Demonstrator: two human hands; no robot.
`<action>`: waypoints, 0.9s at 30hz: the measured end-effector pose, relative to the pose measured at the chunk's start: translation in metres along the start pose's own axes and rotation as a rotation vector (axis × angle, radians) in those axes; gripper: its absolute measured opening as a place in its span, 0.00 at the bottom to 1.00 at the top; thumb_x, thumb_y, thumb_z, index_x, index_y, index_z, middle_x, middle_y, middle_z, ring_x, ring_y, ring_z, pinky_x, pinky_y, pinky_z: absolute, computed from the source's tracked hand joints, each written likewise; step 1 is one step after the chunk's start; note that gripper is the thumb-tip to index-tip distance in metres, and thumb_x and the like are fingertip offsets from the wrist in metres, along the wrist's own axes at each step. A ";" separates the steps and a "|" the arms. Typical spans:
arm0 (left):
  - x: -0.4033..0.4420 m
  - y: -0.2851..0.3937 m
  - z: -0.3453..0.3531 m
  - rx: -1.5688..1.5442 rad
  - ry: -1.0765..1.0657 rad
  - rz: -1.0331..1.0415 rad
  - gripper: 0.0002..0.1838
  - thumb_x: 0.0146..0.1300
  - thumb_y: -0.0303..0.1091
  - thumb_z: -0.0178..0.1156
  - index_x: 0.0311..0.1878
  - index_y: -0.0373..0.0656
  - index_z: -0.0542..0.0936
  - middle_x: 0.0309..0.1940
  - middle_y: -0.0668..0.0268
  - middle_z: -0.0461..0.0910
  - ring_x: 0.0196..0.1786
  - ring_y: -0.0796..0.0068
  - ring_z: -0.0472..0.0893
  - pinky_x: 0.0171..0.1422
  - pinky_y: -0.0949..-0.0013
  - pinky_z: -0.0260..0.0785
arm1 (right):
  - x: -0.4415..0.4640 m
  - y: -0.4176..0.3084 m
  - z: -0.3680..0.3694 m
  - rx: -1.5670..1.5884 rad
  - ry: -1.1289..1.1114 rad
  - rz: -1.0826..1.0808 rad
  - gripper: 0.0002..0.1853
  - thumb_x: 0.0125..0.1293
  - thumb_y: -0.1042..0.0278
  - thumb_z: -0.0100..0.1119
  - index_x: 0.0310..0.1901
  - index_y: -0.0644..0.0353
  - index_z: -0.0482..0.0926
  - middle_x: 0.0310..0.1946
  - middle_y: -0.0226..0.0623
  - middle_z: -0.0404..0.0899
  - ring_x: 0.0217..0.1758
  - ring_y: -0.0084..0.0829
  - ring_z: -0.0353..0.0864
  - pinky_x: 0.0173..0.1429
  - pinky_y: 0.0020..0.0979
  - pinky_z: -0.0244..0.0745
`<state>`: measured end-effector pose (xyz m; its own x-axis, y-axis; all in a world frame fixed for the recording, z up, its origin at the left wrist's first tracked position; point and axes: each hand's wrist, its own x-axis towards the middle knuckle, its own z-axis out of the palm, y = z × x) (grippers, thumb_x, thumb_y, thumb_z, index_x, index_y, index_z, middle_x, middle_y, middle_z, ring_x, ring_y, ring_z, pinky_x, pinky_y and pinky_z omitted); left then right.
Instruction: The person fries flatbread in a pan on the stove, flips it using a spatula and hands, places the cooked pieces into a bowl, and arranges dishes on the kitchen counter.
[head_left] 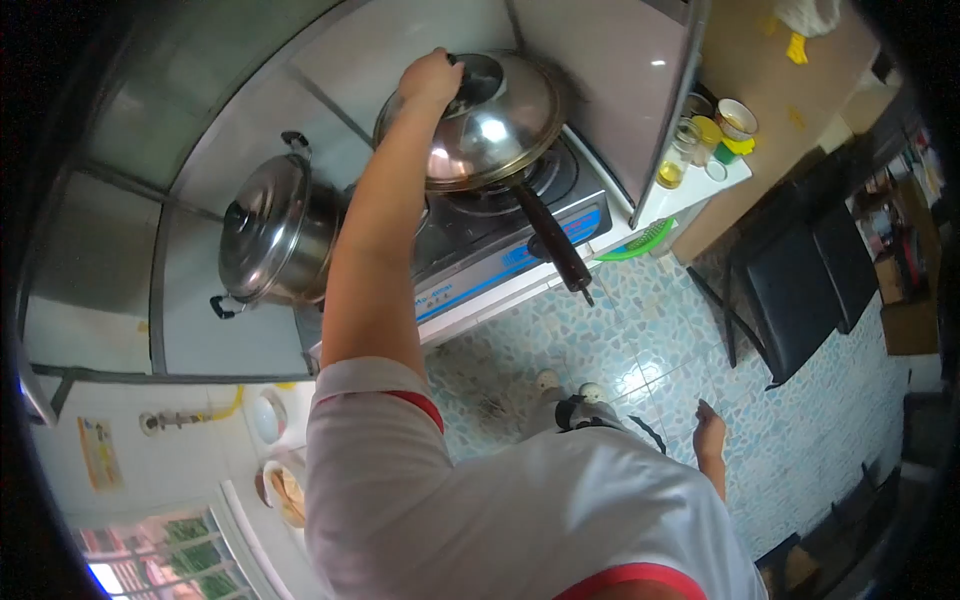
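My left hand point(432, 80) grips the black knob of a domed metal lid point(500, 125). The lid covers a pan on the gas stove, and its dark handle point(550, 238) points out over the stove's front edge. What the pan holds is hidden. Away from the stove, my right hand point(709, 430) hangs low over the tiled floor, its fingers curled together, with nothing visible in it. A lidded steel pot point(275, 232) with black handles stands to the left of my left forearm.
Jars point(680, 155) and a small bowl point(737, 119) stand on the white counter right of the stove's metal screen. Below it shows a green basket point(645, 240). A black chair point(795, 300) stands on the floor at the right. Dishes point(285, 495) are at the lower left.
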<state>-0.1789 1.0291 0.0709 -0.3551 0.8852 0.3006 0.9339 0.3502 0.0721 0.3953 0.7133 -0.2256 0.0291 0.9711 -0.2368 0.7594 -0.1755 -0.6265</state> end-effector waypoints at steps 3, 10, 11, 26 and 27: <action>-0.019 0.001 -0.008 -0.015 0.067 -0.011 0.28 0.51 0.56 0.52 0.46 0.42 0.72 0.40 0.55 0.75 0.45 0.59 0.74 0.45 0.61 0.67 | 0.013 -0.022 0.008 -0.001 -0.066 -0.159 0.18 0.52 0.85 0.43 0.46 0.68 0.71 0.35 0.51 0.76 0.38 0.36 0.78 0.42 0.29 0.72; -0.200 0.039 -0.043 -0.686 0.498 0.055 0.28 0.48 0.47 0.55 0.48 0.35 0.68 0.51 0.51 0.65 0.53 0.55 0.65 0.58 0.53 0.54 | 0.063 -0.117 0.047 0.742 -0.590 0.004 0.07 0.52 0.76 0.59 0.33 0.66 0.75 0.27 0.33 0.76 0.27 0.21 0.72 0.35 0.18 0.69; -0.238 0.041 -0.027 -0.523 0.569 0.202 0.27 0.49 0.42 0.56 0.50 0.37 0.67 0.52 0.50 0.63 0.53 0.54 0.65 0.56 0.52 0.55 | 0.070 -0.134 0.053 0.695 -0.716 -0.155 0.07 0.55 0.70 0.57 0.30 0.65 0.75 0.26 0.33 0.75 0.24 0.20 0.71 0.32 0.19 0.68; -0.590 -0.052 -0.055 -0.177 0.374 -0.494 0.31 0.54 0.49 0.46 0.60 0.44 0.59 0.60 0.49 0.53 0.63 0.50 0.52 0.65 0.51 0.40 | -0.132 -0.356 0.153 0.824 -2.637 0.590 0.46 0.50 0.24 0.28 0.56 0.61 0.61 0.57 0.39 0.60 0.63 0.34 0.52 0.66 0.41 0.40; -0.607 -0.060 -0.063 -0.207 0.431 -0.567 0.30 0.54 0.46 0.47 0.60 0.44 0.59 0.61 0.50 0.53 0.63 0.49 0.53 0.65 0.52 0.41 | -0.153 -0.371 0.135 0.576 -2.303 0.411 0.46 0.51 0.25 0.26 0.52 0.65 0.65 0.53 0.42 0.64 0.60 0.37 0.58 0.64 0.39 0.46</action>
<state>-0.0171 0.4514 -0.0556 -0.7772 0.3722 0.5073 0.6158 0.6155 0.4919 0.0215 0.6081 -0.0574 -0.6963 -0.6904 -0.1963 0.7112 -0.6268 -0.3183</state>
